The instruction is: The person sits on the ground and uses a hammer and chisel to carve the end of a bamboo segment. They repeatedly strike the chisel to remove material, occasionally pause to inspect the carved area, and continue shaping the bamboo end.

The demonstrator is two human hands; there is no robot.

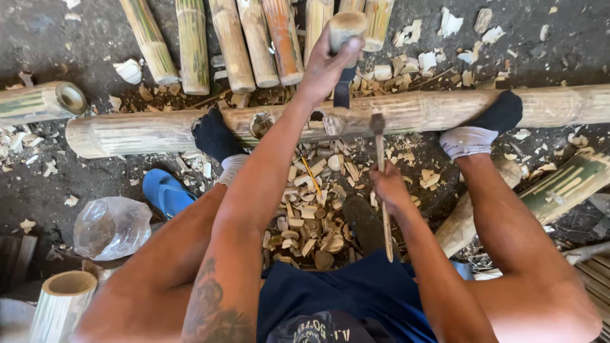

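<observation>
— What are the hands doing?
— Left hand (327,63) grips a chisel (344,57) planted on the long bamboo pole (419,111); right hand (389,187) clenches a hammer (381,184).
— The pole?
— On the ground, pinned under both socked feet (216,136).

Chisel (342,86) and hammer (382,171) over bamboo pole (419,111)

bamboo pole (406,111): right end cut off | chisel (342,89): tip hidden in pole | hammer (381,165): handle partly hidden by hand
</observation>
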